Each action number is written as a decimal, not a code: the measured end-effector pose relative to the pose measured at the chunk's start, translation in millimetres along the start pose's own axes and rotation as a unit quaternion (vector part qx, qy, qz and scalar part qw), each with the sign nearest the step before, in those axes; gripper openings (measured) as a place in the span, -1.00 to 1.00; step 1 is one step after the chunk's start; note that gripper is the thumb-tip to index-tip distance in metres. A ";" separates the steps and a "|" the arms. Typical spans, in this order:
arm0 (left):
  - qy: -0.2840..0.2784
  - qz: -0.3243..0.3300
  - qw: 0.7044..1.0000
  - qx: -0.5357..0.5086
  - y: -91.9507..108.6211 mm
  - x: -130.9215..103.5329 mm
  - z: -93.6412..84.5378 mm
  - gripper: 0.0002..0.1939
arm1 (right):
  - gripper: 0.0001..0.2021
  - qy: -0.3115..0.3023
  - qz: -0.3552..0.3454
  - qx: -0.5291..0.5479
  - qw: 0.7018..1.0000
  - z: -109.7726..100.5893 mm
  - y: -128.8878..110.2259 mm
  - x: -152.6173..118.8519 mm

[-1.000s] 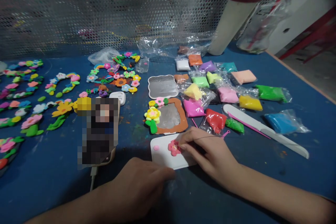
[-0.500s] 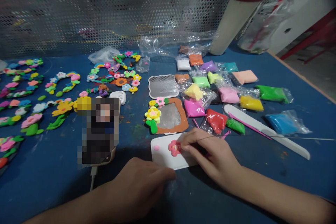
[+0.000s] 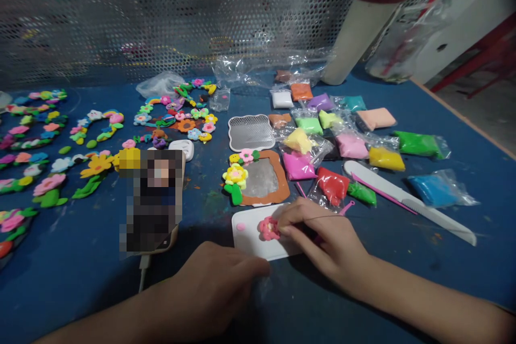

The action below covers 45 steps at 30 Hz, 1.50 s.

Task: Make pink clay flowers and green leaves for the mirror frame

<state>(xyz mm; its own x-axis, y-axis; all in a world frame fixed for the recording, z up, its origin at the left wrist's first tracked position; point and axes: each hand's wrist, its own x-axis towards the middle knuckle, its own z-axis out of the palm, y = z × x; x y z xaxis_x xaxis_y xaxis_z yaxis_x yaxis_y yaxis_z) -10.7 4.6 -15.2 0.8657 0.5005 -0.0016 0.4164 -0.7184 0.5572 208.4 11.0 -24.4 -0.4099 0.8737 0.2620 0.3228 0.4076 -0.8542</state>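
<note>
A white rectangular board (image 3: 252, 247) lies in front of me with a pink-red clay flower (image 3: 267, 229), pale in its centre, and a small pink clay dot (image 3: 241, 227) on it. My right hand (image 3: 322, 239) pinches the flower's right edge with thumb and forefinger. A pink stick tool with a looped end (image 3: 349, 206) shows behind that hand; I cannot tell whether it is held. My left hand (image 3: 220, 282) is closed with its fingers curled at the board's near-left edge, and what they grip is hidden. Beyond the board lies a brown clay-framed mirror (image 3: 279, 185) with flowers.
A phone (image 3: 157, 204) on a cable lies left, beside several clay-decorated frames (image 3: 97, 129). Bagged clay (image 3: 332, 185), a white knife-shaped tool (image 3: 439, 217) and a plain mirror (image 3: 250, 133) lie ahead and right. A bottle (image 3: 368, 27) stands before the perforated metal screen (image 3: 181, 16).
The flower's petals look slightly more raised and cupped around its centre. My right fingers stay at its right edge; my left hand is nearly still.
</note>
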 end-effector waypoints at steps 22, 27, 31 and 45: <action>0.094 -0.025 0.982 0.159 -2.0 1.5 13.3 -0.58 | -0.92 -0.017 0.041 0.020 0.999 -2.7 -1.2 0.2; 0.088 -0.025 0.984 0.151 0.3 0.1 11.4 -0.56 | -0.89 -0.023 0.025 0.005 0.999 -0.2 0.6 1.1; 0.090 -0.023 0.984 0.154 0.3 -0.5 10.7 -0.55 | -0.89 -0.025 0.017 0.001 1.000 -0.4 1.0 0.8; 0.094 -0.014 0.983 0.157 -2.2 0.2 12.4 -0.58 | -0.90 -0.013 0.012 -0.004 1.000 -0.8 2.0 2.1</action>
<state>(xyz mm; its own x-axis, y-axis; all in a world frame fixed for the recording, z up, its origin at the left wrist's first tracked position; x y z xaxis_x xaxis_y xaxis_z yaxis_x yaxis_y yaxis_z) -8.0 0.3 -26.7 0.7981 0.5815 0.1576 0.5299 -0.8020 0.2756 208.9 13.8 -25.2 -0.4232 0.8765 0.2294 0.3394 0.3881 -0.8569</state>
